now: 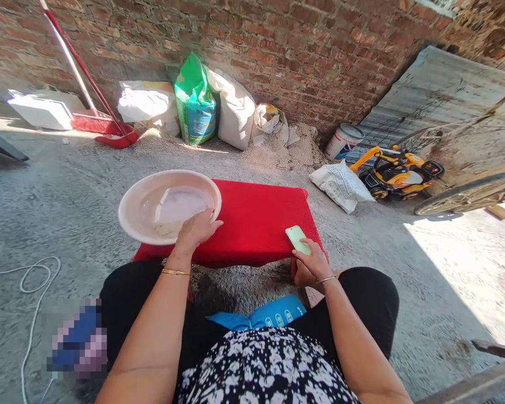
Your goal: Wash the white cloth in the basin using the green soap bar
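A pale pink-white basin [130, 227] stands at the left end of a low table covered with a red cloth [261, 219]. Water and a whitish, flat-looking patch, perhaps a reflection, show inside it. My left hand [197, 229] is closed at the basin's near right rim, its thumb outside and the fingertips partly hidden past the edge. At the table's right end, my right hand [313, 261] has its fingers on the near part of a light green smartphone [297, 237], which lies flat or nearly so.
Along the brick wall stand a green and blue sack [196, 109], a white sack [235, 112] and a red dustpan [118, 137]. To the right are a paint bucket [345, 140], a yellow toy excavator [398, 174] and a bicycle wheel [467, 193]. A white cable [36, 303] lies left.
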Action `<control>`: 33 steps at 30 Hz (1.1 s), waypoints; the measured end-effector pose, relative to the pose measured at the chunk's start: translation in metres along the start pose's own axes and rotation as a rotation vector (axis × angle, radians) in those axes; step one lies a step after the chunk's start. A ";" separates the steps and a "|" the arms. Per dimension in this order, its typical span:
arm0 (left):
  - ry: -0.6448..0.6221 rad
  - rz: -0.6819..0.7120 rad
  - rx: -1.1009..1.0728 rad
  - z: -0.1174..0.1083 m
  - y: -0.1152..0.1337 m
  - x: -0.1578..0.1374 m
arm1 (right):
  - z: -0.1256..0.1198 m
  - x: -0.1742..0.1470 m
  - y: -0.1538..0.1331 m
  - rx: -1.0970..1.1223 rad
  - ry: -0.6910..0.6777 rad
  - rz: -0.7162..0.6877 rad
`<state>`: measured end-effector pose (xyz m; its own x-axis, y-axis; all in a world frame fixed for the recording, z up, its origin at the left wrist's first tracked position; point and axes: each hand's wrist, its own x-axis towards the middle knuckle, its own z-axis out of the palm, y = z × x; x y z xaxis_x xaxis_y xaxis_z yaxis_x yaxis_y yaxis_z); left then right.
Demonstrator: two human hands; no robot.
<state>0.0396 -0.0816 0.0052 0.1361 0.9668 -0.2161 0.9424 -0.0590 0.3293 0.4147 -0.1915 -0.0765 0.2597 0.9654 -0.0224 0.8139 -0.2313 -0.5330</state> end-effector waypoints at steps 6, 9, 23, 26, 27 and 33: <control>0.000 -0.012 0.014 -0.002 0.002 -0.001 | 0.003 0.000 0.004 0.045 0.036 -0.052; -0.006 -0.014 0.023 -0.003 0.003 -0.001 | 0.004 -0.001 0.004 0.048 0.045 -0.052; 0.015 0.004 -0.014 0.004 -0.003 0.001 | 0.004 -0.003 -0.030 -0.030 0.130 -0.028; 0.013 -0.011 0.016 0.003 -0.003 0.000 | 0.024 -0.010 -0.066 -0.051 0.044 -0.126; 0.016 -0.013 0.026 0.003 -0.003 -0.001 | 0.031 -0.011 -0.078 -0.070 0.008 -0.147; 0.066 0.026 0.082 0.002 -0.002 -0.006 | 0.034 0.001 -0.078 -0.133 -0.018 -0.117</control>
<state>0.0376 -0.0873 0.0038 0.1432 0.9788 -0.1462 0.9609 -0.1021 0.2576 0.3335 -0.1687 -0.0639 0.1511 0.9884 0.0175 0.8998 -0.1302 -0.4163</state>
